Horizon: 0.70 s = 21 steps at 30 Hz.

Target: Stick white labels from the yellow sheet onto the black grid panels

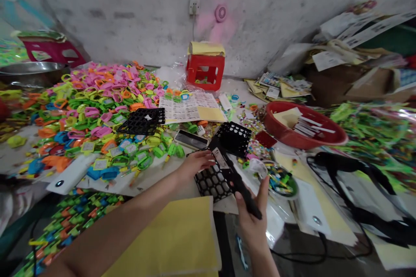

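Observation:
My right hand [255, 220] holds a long black plastic bar [240, 184] between thumb and fingers. The bar slants up to the left and carries a pale label near its upper end. Alongside it is a black panel with honeycomb-like holes [214, 184]; whether the two are one piece I cannot tell. My left hand [195, 164] reaches in from the left, its fingertips at the panel's upper edge and near the label; its grip is partly hidden. Just beyond lies another black perforated piece [234, 138]. A dark-screened phone [191, 140] rests above my left hand.
Colourful plastic toy watches [107, 108] are heaped at left. A black perforated sheet [143, 121] lies on them. Right are a red basin [305, 138], a bowl of small parts [281, 181], a white power bank [312, 207] and black straps [360, 199]. A pink fan [221, 14] spins behind.

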Available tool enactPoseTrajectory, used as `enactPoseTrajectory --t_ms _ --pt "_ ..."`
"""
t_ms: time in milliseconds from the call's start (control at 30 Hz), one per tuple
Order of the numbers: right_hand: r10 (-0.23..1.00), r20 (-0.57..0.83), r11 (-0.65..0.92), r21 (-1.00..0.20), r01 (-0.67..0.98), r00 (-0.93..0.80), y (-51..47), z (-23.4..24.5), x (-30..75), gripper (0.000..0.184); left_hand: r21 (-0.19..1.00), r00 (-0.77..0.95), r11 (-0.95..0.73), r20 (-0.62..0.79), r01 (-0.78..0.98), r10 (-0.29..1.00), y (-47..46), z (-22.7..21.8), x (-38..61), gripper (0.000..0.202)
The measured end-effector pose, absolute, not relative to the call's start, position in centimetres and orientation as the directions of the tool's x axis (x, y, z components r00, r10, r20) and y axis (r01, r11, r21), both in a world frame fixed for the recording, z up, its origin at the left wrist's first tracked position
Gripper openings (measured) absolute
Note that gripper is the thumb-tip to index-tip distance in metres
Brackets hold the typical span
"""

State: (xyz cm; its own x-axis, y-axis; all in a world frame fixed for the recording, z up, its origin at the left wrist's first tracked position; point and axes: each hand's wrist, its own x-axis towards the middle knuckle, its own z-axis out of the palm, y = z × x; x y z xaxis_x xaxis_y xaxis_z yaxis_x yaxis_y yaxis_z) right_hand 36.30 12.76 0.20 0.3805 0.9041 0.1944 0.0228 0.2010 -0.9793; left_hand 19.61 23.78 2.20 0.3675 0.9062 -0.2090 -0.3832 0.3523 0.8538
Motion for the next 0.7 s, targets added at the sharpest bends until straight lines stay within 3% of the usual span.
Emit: enactPoseTrajectory --t_ms 100,233,433,533,700 --pt "0.881 0.052 0.145 -0.975 -0.165 0.47 12.7 0.6 36.1 0.094 0.873 0.288 0.323 -0.223 -0.366 0.931 23.6 1.5 19.6 0.042" --pt "0.89 -0.118 0.077 -0.913 -0.401 0.44 12.7 0.7 36.1 0.085 0.894 0.235 0.27 -0.193 -0.357 0.953 23.1 1.7 19.4 0.046" --pt "0.89 -0.136 0.067 -0.905 -0.42 0.435 12.8 0.3 35.7 0.068 0.935 0.151 0.162 -0.119 -0.315 0.981 22.7 3.4 19.3 0.04" --pt "0.885 -0.184 0.059 -0.866 -0.496 0.428 13.0 0.1 35.4 0.068 0.96 0.118 0.11 -0.082 -0.258 0.99 22.6 3.4 19.2 0.042" --pt "0.869 -0.223 0.063 -0.835 -0.546 0.442 13.4 0.1 35.4 0.071 0.934 0.235 0.241 -0.181 -0.263 0.955 22.0 2.1 19.7 0.055"
